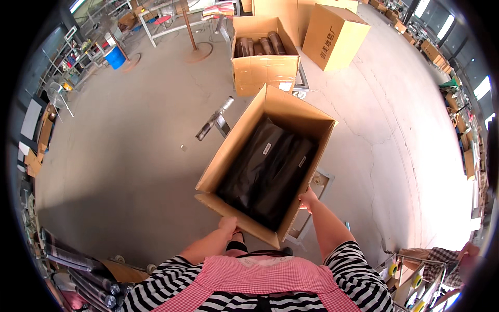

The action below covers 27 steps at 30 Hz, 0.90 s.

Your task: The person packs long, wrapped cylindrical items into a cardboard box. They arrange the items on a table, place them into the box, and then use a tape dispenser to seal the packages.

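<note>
— Cardboard box [223,171] sits right ahead of us, its long side running away, up to the right.
— Our left hand [227,224] and right hand [307,199] both grip its near end.

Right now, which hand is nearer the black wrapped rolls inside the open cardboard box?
Right. The right hand grips the box's right wall, just beside the black wrapped rolls. The left hand holds the near bottom edge, slightly farther away.

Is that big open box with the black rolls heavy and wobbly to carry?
Probably heavy: the cardboard box is packed with black wrapped rolls. Both the left hand and right hand grip it. Its open flaps likely flex.
</note>
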Available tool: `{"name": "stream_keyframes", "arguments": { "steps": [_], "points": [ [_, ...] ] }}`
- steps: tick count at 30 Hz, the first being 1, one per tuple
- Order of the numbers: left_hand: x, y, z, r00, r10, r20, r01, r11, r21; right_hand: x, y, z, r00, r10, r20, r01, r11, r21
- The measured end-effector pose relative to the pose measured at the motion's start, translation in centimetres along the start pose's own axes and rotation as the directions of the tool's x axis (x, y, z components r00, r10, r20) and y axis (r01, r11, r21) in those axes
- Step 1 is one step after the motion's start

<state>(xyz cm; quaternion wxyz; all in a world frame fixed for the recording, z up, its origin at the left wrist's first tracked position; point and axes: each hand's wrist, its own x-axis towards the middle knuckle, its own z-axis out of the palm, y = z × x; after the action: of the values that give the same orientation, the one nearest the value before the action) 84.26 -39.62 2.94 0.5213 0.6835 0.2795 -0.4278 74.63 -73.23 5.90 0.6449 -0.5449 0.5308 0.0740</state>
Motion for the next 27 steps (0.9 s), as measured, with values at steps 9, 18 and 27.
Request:
{"name": "stream_keyframes", "arguments": {
  "steps": [9,18,27],
  "points": [
    [5.9,-6.1,-8.2,0.998,0.058,-0.010,-0.057,0.998,0.007,3.3,4.2,1.8,0.997,0.039,-0.067,-0.040,0.999,-0.009],
    [5.9,-4.7,-7.2,0.991,0.127,-0.035,-0.129,0.989,-0.078,3.6,6.7,1.1,0.958,-0.161,-0.236,0.044,0.900,-0.434],
    [5.2,-5.5,-4.3,0.958,0.205,-0.198,-0.229,0.968,-0.103,-2.3,9.4,-2.2,0.989,-0.133,0.067,0.146,0.954,-0.261]
  ]
}}
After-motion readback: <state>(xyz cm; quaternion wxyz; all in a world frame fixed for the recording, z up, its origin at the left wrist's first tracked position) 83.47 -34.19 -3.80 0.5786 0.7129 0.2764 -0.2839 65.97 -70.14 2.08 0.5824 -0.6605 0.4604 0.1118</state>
